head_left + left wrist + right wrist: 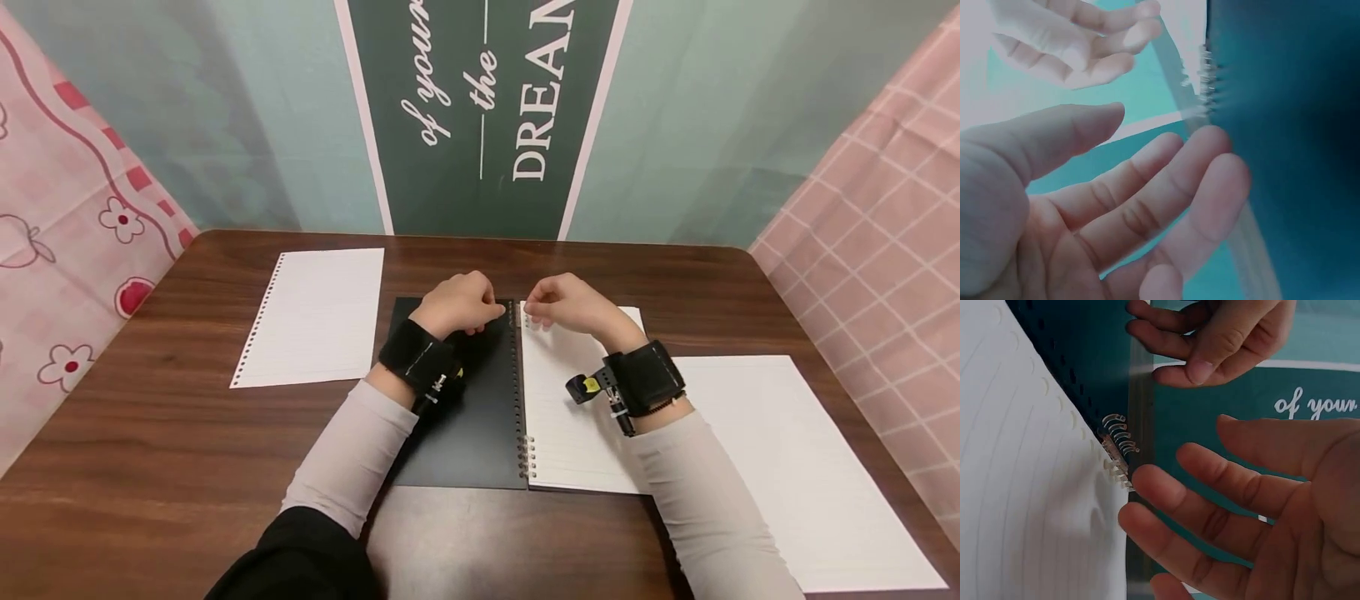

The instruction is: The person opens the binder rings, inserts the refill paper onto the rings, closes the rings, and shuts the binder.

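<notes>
A loose-leaf notebook lies spread out on the table, its black cover [465,442] at left and a stack of lined, punched paper [573,433] at right. Short groups of binder rings [1119,434] sit at the top end of the spine and at its bottom end. Over the top of the cover, my left hand [461,302] has loosely bent fingers with nothing between them. Facing it across the spine, my right hand [572,304] hovers by the top rings and the paper's upper corner. Its thumb and fingers stand apart in the right wrist view, holding nothing.
To the left lies a loose punched sheet [315,317]. Larger white paper [795,467] lies at right, partly under the right forearm. The wooden table [150,450] meets a green lettered backdrop [480,200] behind, with pink cloths at both sides.
</notes>
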`<state>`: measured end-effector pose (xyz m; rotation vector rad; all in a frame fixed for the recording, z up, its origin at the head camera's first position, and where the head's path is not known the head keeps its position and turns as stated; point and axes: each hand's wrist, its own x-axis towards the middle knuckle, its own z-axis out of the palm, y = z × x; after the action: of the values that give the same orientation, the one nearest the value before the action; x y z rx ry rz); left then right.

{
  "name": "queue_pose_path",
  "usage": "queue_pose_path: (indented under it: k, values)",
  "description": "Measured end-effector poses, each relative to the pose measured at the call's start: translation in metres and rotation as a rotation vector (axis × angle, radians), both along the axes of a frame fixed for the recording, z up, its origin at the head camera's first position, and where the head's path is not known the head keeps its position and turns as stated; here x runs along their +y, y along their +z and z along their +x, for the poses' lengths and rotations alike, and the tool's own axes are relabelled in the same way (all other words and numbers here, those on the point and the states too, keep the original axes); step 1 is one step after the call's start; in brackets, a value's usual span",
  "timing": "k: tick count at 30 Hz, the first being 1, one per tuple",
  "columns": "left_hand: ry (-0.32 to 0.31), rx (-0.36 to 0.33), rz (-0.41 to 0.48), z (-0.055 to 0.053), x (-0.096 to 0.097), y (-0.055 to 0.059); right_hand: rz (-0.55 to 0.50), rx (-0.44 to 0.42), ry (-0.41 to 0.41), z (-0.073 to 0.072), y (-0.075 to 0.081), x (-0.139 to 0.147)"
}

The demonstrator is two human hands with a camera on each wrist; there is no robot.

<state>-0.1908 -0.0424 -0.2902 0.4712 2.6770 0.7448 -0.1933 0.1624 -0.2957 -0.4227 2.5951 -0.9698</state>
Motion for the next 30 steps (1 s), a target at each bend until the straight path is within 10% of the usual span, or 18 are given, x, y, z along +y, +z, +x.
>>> queue_pose_path:
  k: [16,30]
  values:
    - [0.019,0.254,-0.056,0.059,-0.023,0.024,0.218,0.115,0.046,0.048,0.015,0.006]
    - [-0.101,0.164,-0.048,0.073,-0.037,0.0,0.267,0.089,0.011,0.086,0.004,0.008]
